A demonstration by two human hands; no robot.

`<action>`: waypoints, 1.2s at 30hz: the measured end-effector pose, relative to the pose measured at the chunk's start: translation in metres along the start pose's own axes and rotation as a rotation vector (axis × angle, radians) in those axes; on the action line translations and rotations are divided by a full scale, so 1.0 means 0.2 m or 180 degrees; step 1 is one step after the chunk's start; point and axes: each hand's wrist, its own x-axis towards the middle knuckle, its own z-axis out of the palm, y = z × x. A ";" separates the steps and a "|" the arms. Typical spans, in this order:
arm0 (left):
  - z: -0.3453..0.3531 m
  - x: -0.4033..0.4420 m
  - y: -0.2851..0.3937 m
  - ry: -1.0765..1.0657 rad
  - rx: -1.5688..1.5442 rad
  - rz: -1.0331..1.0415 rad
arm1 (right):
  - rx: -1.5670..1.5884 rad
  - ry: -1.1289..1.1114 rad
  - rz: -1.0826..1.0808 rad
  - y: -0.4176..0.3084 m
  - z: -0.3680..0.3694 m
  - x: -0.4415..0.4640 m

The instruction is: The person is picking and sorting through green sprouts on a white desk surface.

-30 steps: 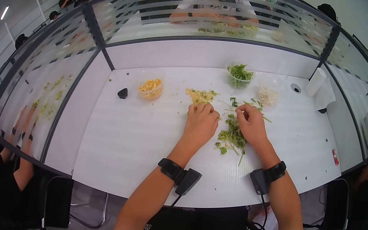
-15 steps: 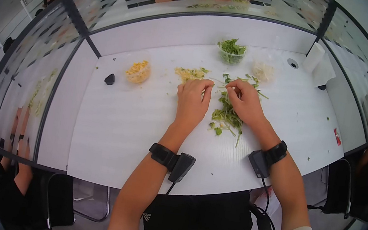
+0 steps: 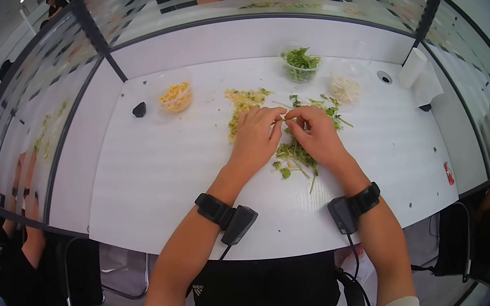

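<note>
My left hand (image 3: 255,132) and my right hand (image 3: 318,137) meet fingertip to fingertip above the middle of the table. Both pinch at a small, thin piece that is mostly hidden by the fingers. Under and beside my right hand lies a loose pile of leafy green stems (image 3: 295,154), with more leaves beyond the knuckles. By my left hand spreads a heap of yellowish-green bits (image 3: 246,99), partly covered by that hand. A thin pale stem (image 3: 281,103) lies just past the fingertips.
A clear tub of yellow pieces (image 3: 176,98) and a black lump (image 3: 139,109) are at left. Behind stand a clear bowl of green leaves (image 3: 300,65) and a tub of whitish strands (image 3: 345,90). A paper roll (image 3: 412,68) and red wrapper (image 3: 448,173) are at right. Partitions enclose the table.
My right hand has moved left, closing the gap so its fingertips meet those of my left hand. The view has shifted slightly.
</note>
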 end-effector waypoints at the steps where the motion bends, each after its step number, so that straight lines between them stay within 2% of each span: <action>1: 0.00 0.00 0.00 -0.0036 0.0030 0.0013 | 0.0006 0.0030 -0.0016 0.00 0.00 0.00; 5: -0.02 0.01 0.03 0.0274 0.0102 -0.0192 | -0.0121 0.0185 0.0069 0.04 -0.01 0.02; 10: -0.02 0.01 0.02 0.0359 -0.0026 -0.0328 | -0.0278 0.1164 0.0296 0.05 -0.09 0.05; 11: -0.01 0.01 0.03 0.0282 -0.0018 -0.0350 | -0.0492 0.1472 0.0084 0.09 -0.10 0.05; 16: -0.01 0.01 0.03 0.0171 -0.0053 -0.0301 | -0.0492 0.1927 0.0240 0.05 -0.16 0.06; 18: -0.01 0.01 0.03 0.0189 -0.0026 -0.0310 | -0.0824 0.2363 -0.0102 0.04 -0.17 0.09; 21: 0.00 0.01 0.03 0.0228 -0.0008 -0.0209 | -0.0594 0.2716 -0.0240 0.00 -0.21 0.23; 22: 0.00 0.01 0.03 0.0229 -0.0022 -0.0208 | -0.0608 0.2715 -0.0241 0.02 -0.21 0.29; 24: -0.01 0.01 0.02 0.0237 -0.0023 -0.0162 | -0.1455 0.2247 -0.0330 0.07 -0.18 0.37; 26: 0.00 0.01 0.01 0.0251 -0.0005 -0.0141 | -0.1495 0.1977 -0.0084 0.11 -0.16 0.36; 28: 0.00 0.01 0.00 0.0339 0.0028 0.0006 | -0.0916 0.1966 0.0304 0.06 -0.17 0.31; 30: -0.01 0.00 -0.01 0.0296 0.0032 0.0015 | -0.0726 0.1983 0.0283 0.09 -0.19 0.25; 32: 0.00 0.00 0.00 0.0208 0.0002 0.0053 | 0.0459 0.1748 0.1348 0.08 -0.21 0.16; 36: 0.00 -0.01 0.00 0.0060 0.0325 0.0001 | 0.0875 0.1643 0.1097 0.17 -0.12 0.06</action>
